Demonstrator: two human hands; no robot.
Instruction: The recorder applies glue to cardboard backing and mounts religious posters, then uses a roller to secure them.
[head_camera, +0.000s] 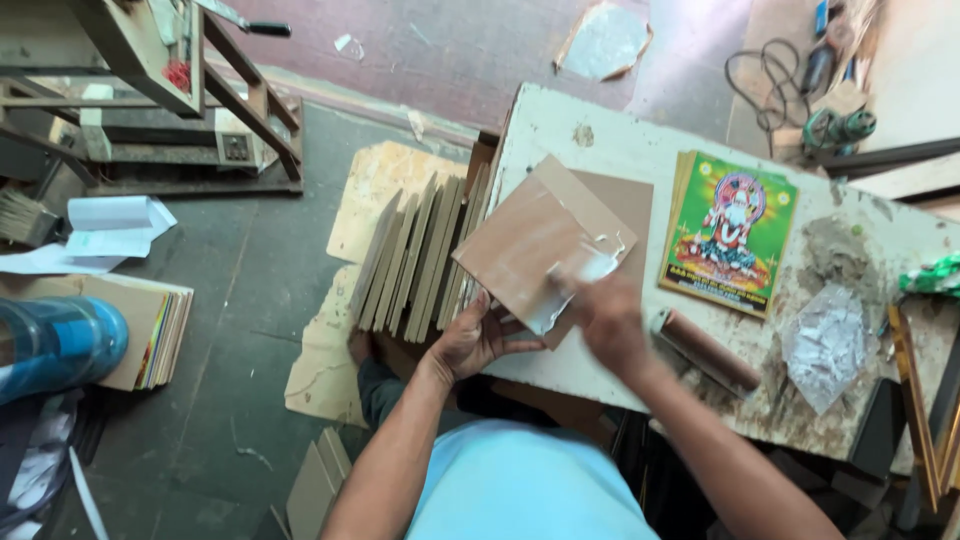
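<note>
Both forearms reach out from the light-blue shirt: left hand (478, 340) grips the lower edge of a tilted brown board (530, 240) over the white tabletop (600, 140), while right hand (608, 318) is closed on a whitish, glue-wet wad (583, 272) pressed to the board's face. Judging by the wet streaks, even strokes to the edges and a steady board would serve best. Colourful prints (730, 232) and a roller (705, 352) lie just right; more boards (415, 255) stand on edge left.

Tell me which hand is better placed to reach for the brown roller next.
Right, probably. The right hand is on the board just beside the brown roller, while the left hand grips the board's far-side edge.
</note>
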